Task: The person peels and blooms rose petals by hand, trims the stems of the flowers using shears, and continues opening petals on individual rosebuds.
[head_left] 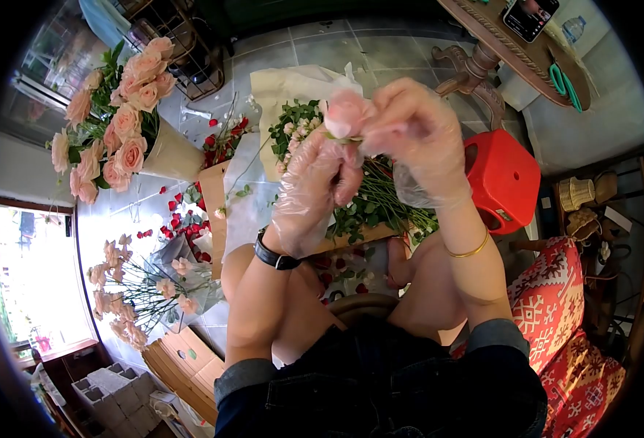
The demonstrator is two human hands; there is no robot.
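One pink rose (pixel 346 114) is pinched by the left hand (pixel 309 186), just under the bloom, above the floor. It should be light, with soft petals easily bruised (the thin gloves (pixel 449 171) may slip), so the base is better hold. Its bloom points forward; the long axis seems to enter the fist, stem hidden. The right hand (pixel 425 135) bends, blurred, beside the petals; its hold I cannot tell.

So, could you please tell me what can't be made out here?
Right hand: blurred in the head view; whether it pinches a petal is unclear.
Stem under the pink rose: hidden by the left hand, head view.
Phone: screen details too small, head view.
Patterned red fabric: cut off by the bottom edge, head view.
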